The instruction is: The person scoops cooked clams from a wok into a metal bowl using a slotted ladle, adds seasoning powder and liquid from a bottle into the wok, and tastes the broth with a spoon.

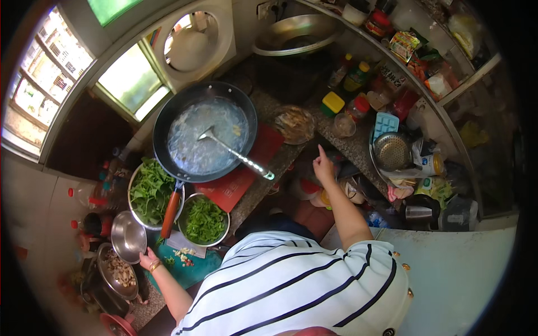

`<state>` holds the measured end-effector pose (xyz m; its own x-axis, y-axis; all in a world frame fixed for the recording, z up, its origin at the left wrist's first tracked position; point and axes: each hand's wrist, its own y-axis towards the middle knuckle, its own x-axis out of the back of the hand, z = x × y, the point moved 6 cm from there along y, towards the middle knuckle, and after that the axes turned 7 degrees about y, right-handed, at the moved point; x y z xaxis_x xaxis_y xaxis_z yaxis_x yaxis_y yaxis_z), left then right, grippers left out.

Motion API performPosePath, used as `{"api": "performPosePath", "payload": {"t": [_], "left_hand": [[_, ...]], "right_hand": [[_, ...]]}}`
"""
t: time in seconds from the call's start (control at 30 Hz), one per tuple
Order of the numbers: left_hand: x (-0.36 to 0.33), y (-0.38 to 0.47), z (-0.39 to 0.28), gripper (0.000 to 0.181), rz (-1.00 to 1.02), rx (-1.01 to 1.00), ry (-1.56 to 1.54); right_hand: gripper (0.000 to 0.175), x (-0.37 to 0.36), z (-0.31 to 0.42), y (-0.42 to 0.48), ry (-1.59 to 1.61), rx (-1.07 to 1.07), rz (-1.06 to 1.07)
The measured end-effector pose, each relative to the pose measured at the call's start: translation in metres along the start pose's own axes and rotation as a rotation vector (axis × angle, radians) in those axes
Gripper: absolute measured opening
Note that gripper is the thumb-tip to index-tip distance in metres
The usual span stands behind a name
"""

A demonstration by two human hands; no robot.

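My left hand (149,259) grips the rim of a steel bowl (129,237) that looks bare inside. Its wrist wears bracelets. My right hand (323,164) hangs in the air past the counter edge with the index finger pointing out, holding nothing. A large dark wok (206,130) with a wooden handle (171,214) holds cloudy liquid, and a metal turner (235,153) rests in it. Leafy greens (151,191) fill a bowl beside the wok; chopped greens (205,220) fill another. Chopped garlic (183,253) and red bits lie on a teal cutting board (180,273).
A steel bowl of sliced food (121,269) stands at the left. A plate of brownish food (294,124) sits on the counter right of the wok. Jars, bottles and a steel colander (392,150) crowd the right counter. A large metal basin (298,35) stands behind.
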<state>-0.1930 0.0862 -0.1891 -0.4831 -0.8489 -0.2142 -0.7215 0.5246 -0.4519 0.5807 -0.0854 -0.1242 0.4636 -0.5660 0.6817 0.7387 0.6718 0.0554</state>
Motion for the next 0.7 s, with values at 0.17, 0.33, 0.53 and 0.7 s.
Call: {"api": "performPosePath", "payload": {"t": [0.17, 0.33, 0.53, 0.7], "left_hand": [[0.019, -0.058, -0.036, 0.039, -0.115, -0.131, 0.161], [-0.002, -0.176, -0.085, 0.049, -0.110, -0.499, 0.202], [-0.109, -0.360, -0.066, 0.045, 0.125, -0.712, 0.198], [-0.184, -0.422, -0.037, 0.035, 0.428, -0.684, 0.360]], "right_hand": [[0.039, 0.072, -0.049, 0.072, -0.086, -0.056, -0.252], [0.049, 0.098, -0.052, 0.165, -0.335, 0.207, -0.221], [0.100, 0.053, -0.005, 0.260, -0.697, 0.222, 0.240], [0.110, 0.044, -0.055, 0.286, -0.738, 0.036, 0.459]]}}
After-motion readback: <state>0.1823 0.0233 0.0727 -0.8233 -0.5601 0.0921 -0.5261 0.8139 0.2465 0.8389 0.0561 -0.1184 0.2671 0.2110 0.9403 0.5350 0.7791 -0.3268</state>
